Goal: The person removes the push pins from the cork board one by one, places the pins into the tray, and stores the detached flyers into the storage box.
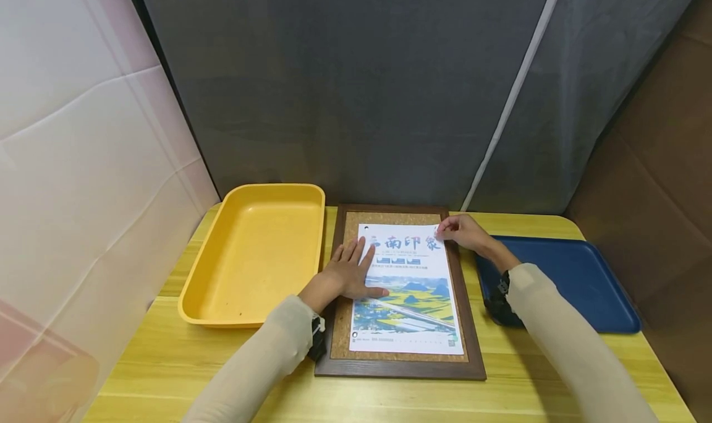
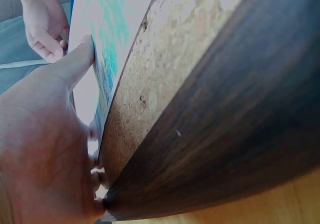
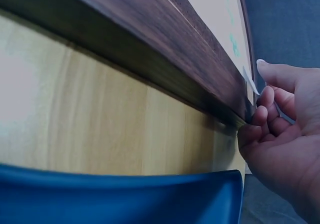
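Note:
A printed sheet (image 1: 400, 311) with blue lettering and a landscape picture lies on a cork board (image 1: 340, 342) with a dark wooden frame (image 1: 400, 368). My left hand (image 1: 349, 273) rests on the sheet's left side, fingers spread; its thumb lies across the paper in the left wrist view. At the sheet's top right corner, my right hand (image 1: 466, 232) has its fingers curled. In the right wrist view the raised paper corner (image 3: 251, 82) stands between thumb and forefinger. Round silver tacks show at the sheet's top left (image 1: 366, 227) and bottom left (image 1: 355, 334).
To the left of the board stands a yellow tray (image 1: 261, 256). A blue tray (image 1: 578, 287) sits on the right, partly behind the right forearm. The wooden table (image 1: 167, 361) is bounded by a dark cloth (image 1: 334, 101) at the back and hanging sheets on both sides.

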{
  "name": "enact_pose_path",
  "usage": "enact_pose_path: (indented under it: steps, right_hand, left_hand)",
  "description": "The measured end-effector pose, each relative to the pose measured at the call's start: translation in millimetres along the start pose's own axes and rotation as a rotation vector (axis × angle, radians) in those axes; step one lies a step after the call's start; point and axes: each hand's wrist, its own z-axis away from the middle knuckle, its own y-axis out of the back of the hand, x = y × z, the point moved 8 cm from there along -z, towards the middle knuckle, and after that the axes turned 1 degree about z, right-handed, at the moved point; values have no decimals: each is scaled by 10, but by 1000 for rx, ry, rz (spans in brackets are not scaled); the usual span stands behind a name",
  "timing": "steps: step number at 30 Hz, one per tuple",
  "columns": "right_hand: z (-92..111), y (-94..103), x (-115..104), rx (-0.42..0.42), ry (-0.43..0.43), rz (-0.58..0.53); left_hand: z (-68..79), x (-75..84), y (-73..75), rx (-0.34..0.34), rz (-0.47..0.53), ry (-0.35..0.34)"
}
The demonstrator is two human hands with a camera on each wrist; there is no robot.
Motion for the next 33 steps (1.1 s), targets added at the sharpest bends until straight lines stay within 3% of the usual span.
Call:
enact_pose_path:
  steps: [18,27,33]
  right_hand:
    - [162,88,-94,26,112,72]
    - [322,162,-106,11,178,131]
    - [463,256,-54,-5,177,120]
  left_hand:
    - [-16,8,17,9,18,-2]
    - [-44,7,9,1,15,5]
    - [-41,24,23,7,8,6]
